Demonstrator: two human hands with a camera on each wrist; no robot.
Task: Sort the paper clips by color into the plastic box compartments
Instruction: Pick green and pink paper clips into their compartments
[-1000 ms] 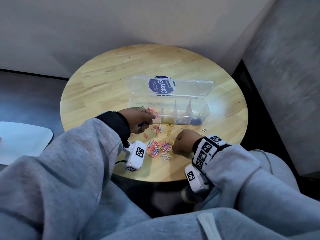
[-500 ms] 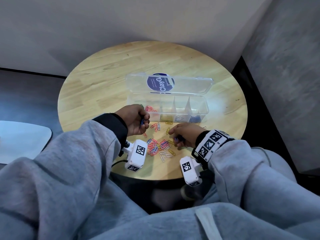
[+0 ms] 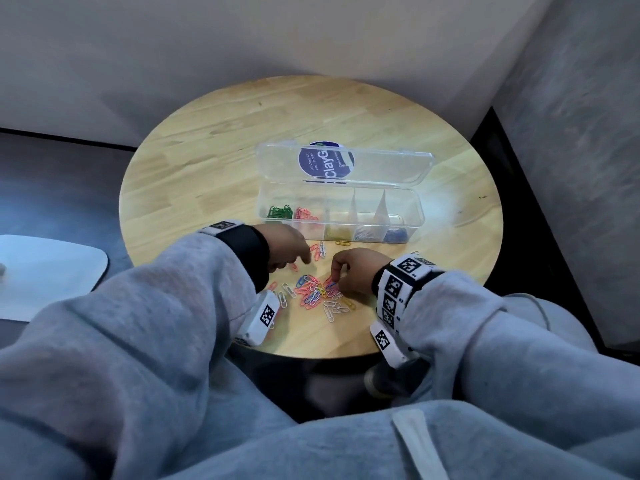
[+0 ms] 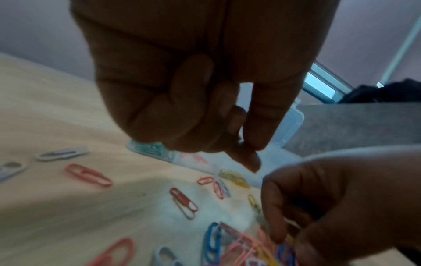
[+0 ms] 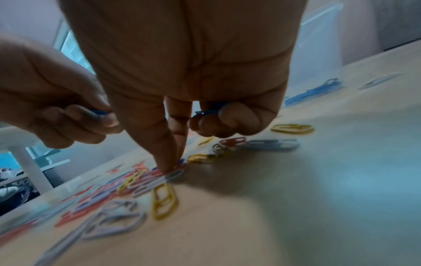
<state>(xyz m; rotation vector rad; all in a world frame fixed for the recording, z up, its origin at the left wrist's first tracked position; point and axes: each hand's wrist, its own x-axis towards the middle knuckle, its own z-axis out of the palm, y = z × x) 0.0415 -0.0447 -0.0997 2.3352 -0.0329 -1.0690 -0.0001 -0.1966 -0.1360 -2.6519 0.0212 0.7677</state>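
Inside plastic box (image 3: 414, 216), green clips (image 3: 280, 212), pink clips (image 3: 304, 214)

The left hand (image 3: 289, 245) hides its own fingertips from above — what they hold cannot be told there, and the left wrist view is too dark to settle it. Something blue shows between the curled fingers of the right hand (image 5: 182, 72), mostly covered. The heap of paper clips (image 3: 317, 292) blurs near both wrist cameras — single clips run together. The plastic box (image 3: 341, 216) is half hidden behind the hands in the wrist views.
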